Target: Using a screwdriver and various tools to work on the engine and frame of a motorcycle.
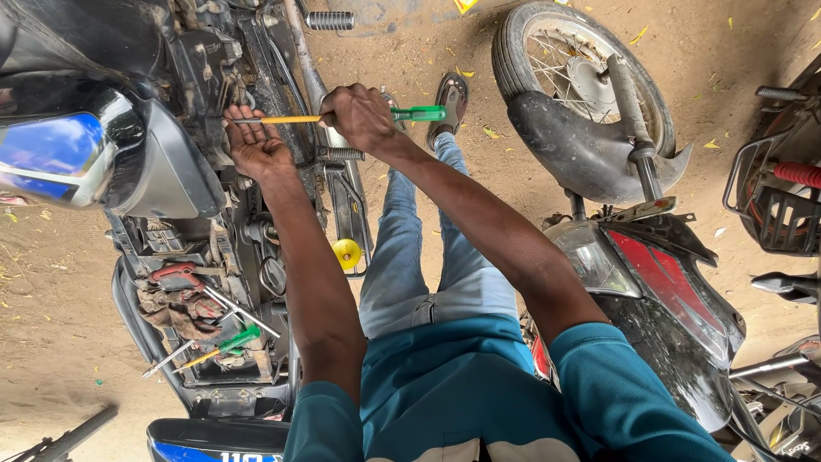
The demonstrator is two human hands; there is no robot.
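The right hand [361,115] is clamping a green-handled screwdriver [342,116]; the open left hand [255,145] is bracing the motorcycle frame [256,68]. A slipping tip could be stabbing that palm.

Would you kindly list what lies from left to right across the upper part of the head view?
Chrome and blue tank → left hand → right hand gripping the screwdriver → screwdriver's green handle → sandalled foot → spoked wheel → red spring.

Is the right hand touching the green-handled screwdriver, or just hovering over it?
Touching. The head view shows the right hand closed around the screwdriver, its green handle end sticking out past the fist and the yellow shaft running toward the left hand.
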